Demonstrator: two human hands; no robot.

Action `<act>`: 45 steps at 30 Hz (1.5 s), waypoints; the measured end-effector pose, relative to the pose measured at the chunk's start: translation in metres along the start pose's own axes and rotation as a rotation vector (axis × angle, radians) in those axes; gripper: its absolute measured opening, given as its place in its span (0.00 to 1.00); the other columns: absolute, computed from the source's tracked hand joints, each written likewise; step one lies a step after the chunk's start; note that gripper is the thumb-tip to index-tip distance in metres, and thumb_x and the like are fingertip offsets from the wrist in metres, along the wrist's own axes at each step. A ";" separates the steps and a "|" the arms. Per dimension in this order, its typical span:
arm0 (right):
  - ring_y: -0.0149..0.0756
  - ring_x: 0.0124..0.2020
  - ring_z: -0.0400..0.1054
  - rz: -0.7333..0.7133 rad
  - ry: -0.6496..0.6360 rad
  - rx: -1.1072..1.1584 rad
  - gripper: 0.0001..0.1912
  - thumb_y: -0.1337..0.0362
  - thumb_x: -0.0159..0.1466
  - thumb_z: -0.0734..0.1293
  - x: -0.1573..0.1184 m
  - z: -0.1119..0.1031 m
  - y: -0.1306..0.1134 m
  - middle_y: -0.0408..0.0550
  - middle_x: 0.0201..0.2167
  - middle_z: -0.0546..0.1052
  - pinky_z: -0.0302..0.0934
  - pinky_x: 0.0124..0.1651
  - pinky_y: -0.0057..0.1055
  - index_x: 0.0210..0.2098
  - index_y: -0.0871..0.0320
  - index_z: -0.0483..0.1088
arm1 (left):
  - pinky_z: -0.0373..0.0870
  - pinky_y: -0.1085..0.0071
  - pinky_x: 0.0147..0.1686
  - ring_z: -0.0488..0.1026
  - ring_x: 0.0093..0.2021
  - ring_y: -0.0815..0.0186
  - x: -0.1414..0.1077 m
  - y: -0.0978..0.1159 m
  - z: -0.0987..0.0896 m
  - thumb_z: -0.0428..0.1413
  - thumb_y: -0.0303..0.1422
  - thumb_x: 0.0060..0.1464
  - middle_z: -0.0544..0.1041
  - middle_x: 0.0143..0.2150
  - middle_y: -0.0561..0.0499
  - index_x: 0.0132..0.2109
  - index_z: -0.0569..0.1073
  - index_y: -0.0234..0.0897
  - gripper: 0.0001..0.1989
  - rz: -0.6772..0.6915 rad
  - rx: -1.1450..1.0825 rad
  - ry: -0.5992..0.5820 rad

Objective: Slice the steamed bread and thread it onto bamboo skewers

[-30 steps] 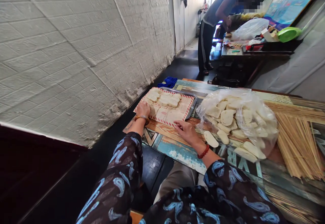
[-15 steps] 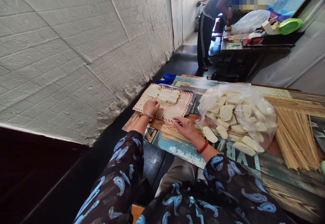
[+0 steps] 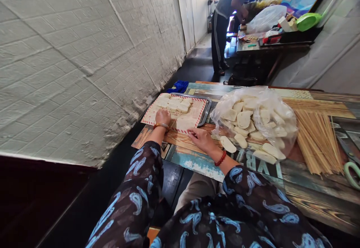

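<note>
Several pale slices [image 3: 180, 105] lie on a red-and-white bordered paper [image 3: 194, 118] over a metal tray [image 3: 207, 112]. My left hand [image 3: 163, 117], closed, is at the paper's near left part, just below the slices; what its fingers hold is hidden. My right hand [image 3: 200, 137] is beside the paper's near edge with its fingers drawn together; anything between them is too small to name. Thin sticks show on the paper between my hands. To the right, a clear plastic bag [image 3: 289, 122] holds many pale slices, and some loose slices [image 3: 227, 144] lie in front of it.
A bundle of wooden sticks [image 3: 317, 143] lies right of the bag, near green-handled scissors [image 3: 351, 173]. A blue cloth [image 3: 179, 87] sits behind the tray. Further back, a person [image 3: 222, 27] bends over a cluttered table [image 3: 278, 48]. A white wall [image 3: 84, 53] stands at the left.
The view has shifted slightly, bringing the scissors' handle into sight at the right. My left hand has moved slightly down on the paper; my right hand stays near its front edge.
</note>
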State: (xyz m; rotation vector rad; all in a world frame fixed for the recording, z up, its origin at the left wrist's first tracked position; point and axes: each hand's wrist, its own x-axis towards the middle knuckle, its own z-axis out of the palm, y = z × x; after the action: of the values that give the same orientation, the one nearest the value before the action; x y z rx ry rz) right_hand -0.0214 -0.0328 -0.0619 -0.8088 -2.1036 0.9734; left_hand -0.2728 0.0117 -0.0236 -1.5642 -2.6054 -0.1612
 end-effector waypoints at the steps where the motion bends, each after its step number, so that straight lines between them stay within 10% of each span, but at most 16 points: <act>1: 0.40 0.41 0.77 -0.001 0.002 -0.005 0.13 0.68 0.68 0.66 0.000 0.000 0.000 0.54 0.43 0.84 0.68 0.47 0.34 0.49 0.60 0.78 | 0.70 0.60 0.53 0.75 0.53 0.50 0.000 0.001 -0.001 0.45 0.28 0.62 0.79 0.50 0.30 0.49 0.76 0.24 0.18 -0.005 0.001 -0.001; 8: 0.36 0.40 0.77 0.026 0.021 -0.052 0.08 0.69 0.68 0.67 0.007 -0.006 -0.008 0.50 0.38 0.83 0.66 0.44 0.28 0.43 0.59 0.79 | 0.71 0.60 0.51 0.74 0.53 0.51 -0.014 0.013 -0.020 0.47 0.33 0.63 0.76 0.53 0.33 0.49 0.75 0.33 0.15 0.044 -0.045 0.071; 15: 0.39 0.44 0.76 -0.159 -0.070 -0.100 0.10 0.67 0.67 0.70 -0.022 -0.038 -0.050 0.50 0.40 0.82 0.65 0.49 0.31 0.48 0.58 0.79 | 0.71 0.67 0.41 0.73 0.34 0.63 -0.056 0.059 -0.047 0.50 0.38 0.60 0.76 0.33 0.48 0.38 0.75 0.36 0.12 0.308 -0.542 0.250; 19: 0.38 0.45 0.76 -0.215 -0.037 -0.166 0.12 0.62 0.70 0.67 -0.081 -0.092 -0.067 0.48 0.42 0.82 0.66 0.50 0.31 0.51 0.54 0.77 | 0.70 0.69 0.34 0.71 0.30 0.65 -0.105 0.099 -0.053 0.53 0.40 0.59 0.75 0.29 0.51 0.37 0.77 0.38 0.12 0.503 -0.708 0.177; 26: 0.41 0.45 0.76 0.328 0.412 -0.605 0.14 0.63 0.71 0.64 -0.188 -0.225 -0.026 0.52 0.46 0.82 0.67 0.48 0.33 0.52 0.57 0.78 | 0.72 0.66 0.41 0.74 0.36 0.64 -0.170 0.167 -0.036 0.54 0.37 0.60 0.77 0.42 0.47 0.42 0.77 0.39 0.09 1.009 -0.698 -0.143; 32: 0.47 0.48 0.75 0.717 0.471 -1.006 0.18 0.64 0.70 0.62 -0.196 -0.304 0.022 0.60 0.48 0.81 0.65 0.49 0.36 0.54 0.62 0.77 | 0.72 0.66 0.41 0.74 0.37 0.64 -0.185 0.202 -0.039 0.56 0.32 0.60 0.76 0.37 0.48 0.40 0.78 0.38 0.06 0.994 -0.736 -0.168; 39: 0.54 0.50 0.73 0.755 0.359 -1.015 0.26 0.50 0.62 0.73 -0.166 -0.298 0.052 0.69 0.49 0.78 0.64 0.51 0.41 0.48 0.67 0.76 | 0.72 0.68 0.39 0.74 0.36 0.65 -0.190 0.211 -0.040 0.57 0.31 0.60 0.76 0.36 0.49 0.39 0.77 0.38 0.04 1.000 -0.745 -0.189; 45: 0.52 0.54 0.71 0.701 0.272 -1.026 0.21 0.61 0.64 0.72 -0.181 -0.287 0.047 0.65 0.53 0.76 0.62 0.54 0.39 0.54 0.64 0.73 | 0.72 0.68 0.39 0.75 0.36 0.65 -0.186 0.231 -0.044 0.57 0.32 0.61 0.77 0.36 0.48 0.40 0.78 0.38 0.05 1.011 -0.781 -0.235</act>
State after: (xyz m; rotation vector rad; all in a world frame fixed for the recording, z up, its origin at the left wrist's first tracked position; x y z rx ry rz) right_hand 0.3177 -0.0312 -0.0143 -2.1328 -2.0183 -0.0447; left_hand 0.0198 -0.0485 0.0032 -3.0598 -1.5586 -1.0035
